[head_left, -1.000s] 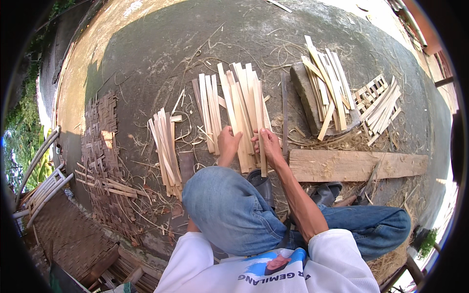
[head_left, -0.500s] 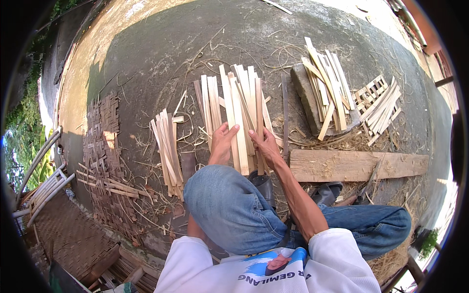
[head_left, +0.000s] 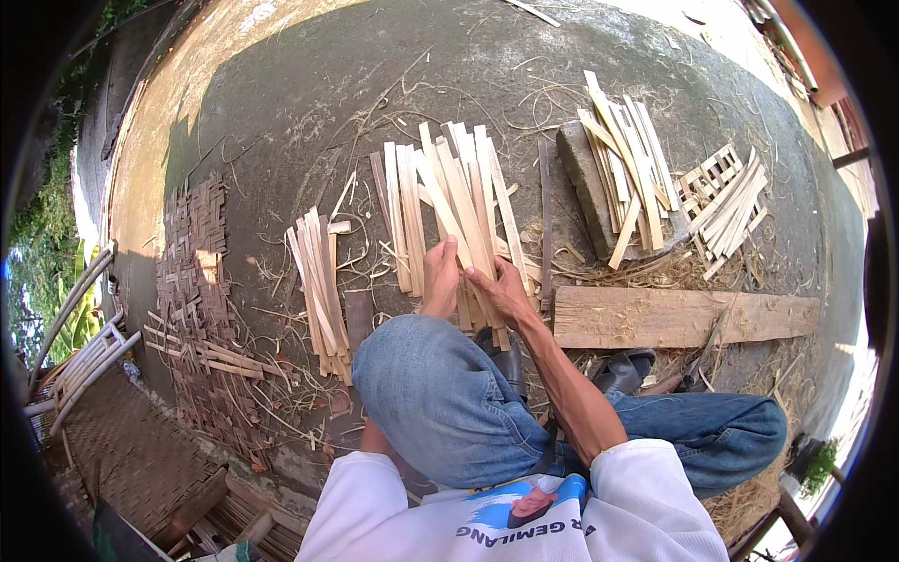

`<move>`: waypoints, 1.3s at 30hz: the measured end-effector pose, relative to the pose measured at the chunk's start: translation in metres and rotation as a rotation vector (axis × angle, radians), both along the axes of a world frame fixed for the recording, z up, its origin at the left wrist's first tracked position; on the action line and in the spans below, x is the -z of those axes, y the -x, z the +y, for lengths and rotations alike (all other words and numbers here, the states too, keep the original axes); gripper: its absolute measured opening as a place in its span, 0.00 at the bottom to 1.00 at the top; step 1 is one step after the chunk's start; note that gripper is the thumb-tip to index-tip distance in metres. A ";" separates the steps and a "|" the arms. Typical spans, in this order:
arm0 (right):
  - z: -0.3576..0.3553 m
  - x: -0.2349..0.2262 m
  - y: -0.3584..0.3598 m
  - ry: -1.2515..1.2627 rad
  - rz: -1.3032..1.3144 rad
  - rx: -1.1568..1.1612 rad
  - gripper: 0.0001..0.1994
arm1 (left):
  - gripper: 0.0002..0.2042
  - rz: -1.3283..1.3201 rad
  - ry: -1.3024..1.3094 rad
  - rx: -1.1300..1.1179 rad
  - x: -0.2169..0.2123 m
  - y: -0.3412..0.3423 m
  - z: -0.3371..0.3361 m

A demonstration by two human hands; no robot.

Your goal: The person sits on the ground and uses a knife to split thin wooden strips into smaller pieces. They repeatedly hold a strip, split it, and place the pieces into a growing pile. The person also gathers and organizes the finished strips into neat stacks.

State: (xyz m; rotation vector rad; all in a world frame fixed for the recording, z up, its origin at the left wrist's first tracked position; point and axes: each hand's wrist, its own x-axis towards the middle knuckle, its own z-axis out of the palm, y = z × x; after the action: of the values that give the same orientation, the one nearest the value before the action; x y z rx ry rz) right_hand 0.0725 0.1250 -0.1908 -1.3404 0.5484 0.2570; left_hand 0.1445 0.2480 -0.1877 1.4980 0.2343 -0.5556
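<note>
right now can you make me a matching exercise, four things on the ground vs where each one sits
Things:
1. woven mat
2. flat plank
3. stone block
4. strip pile under both hands

Places:
A. far right, strips leaning on it
B. middle, ahead of the knee
C. far left
D. right of the hands, lying crosswise

Pairs: 1-C, 2-D, 3-A, 4-B

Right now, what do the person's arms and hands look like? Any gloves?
No gloves: the left hand and right hand are bare, with no rings or watch showing. The forearms are bare too. White sleeves end above the elbows, part of a white shirt with a blue print.
</note>
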 end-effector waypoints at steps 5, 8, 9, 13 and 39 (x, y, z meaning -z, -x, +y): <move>0.002 -0.013 -0.003 -0.228 0.043 0.066 0.19 | 0.23 -0.303 -0.645 0.242 0.002 -0.014 0.010; -0.003 -0.017 0.000 -0.206 0.049 0.051 0.18 | 0.24 -0.399 -0.694 0.249 -0.002 -0.023 0.019; -0.009 -0.011 0.002 -0.190 0.042 0.050 0.18 | 0.23 -0.432 -0.711 0.202 -0.007 -0.026 0.020; -0.017 -0.002 0.008 -0.129 0.062 0.052 0.17 | 0.19 -0.292 -0.169 -0.344 -0.004 -0.052 0.049; -0.032 0.015 0.014 -0.226 0.045 0.300 0.12 | 0.15 -0.581 -0.902 0.057 0.061 0.005 -0.004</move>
State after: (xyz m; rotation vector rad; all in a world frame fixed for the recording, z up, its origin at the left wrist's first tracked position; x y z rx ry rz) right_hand 0.0584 0.0928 -0.2060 -1.0204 0.7273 0.0986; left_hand 0.1400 0.2437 -0.2487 2.4721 -0.0336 -0.0045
